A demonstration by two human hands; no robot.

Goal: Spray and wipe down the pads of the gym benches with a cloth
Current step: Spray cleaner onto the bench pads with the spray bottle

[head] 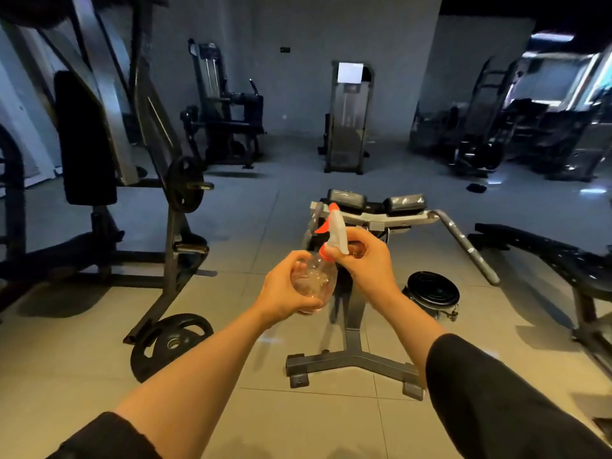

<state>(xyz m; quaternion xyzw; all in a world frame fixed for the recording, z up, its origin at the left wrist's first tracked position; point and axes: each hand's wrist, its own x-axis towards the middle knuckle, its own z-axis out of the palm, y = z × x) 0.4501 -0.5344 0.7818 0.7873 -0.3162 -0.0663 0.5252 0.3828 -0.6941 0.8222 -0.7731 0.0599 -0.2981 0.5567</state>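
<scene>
Spray bottle held mid-air, near centre, above the bench frame | left hand grip wraps its clear body, steadying | right hand grip pinches the orange-white trigger head, apparently tightening | roller pads far; no cloth visible.

Gym: weight machines, plates, bench.

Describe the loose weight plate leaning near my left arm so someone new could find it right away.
Start at the tall dark plate-loaded machine on the left side of the tiled gym floor. At the foot of its slanted front leg, a black round rubber weight plate leans against the frame. Unlike the plate mounted higher on the machine's peg, it rests on the floor.
</scene>
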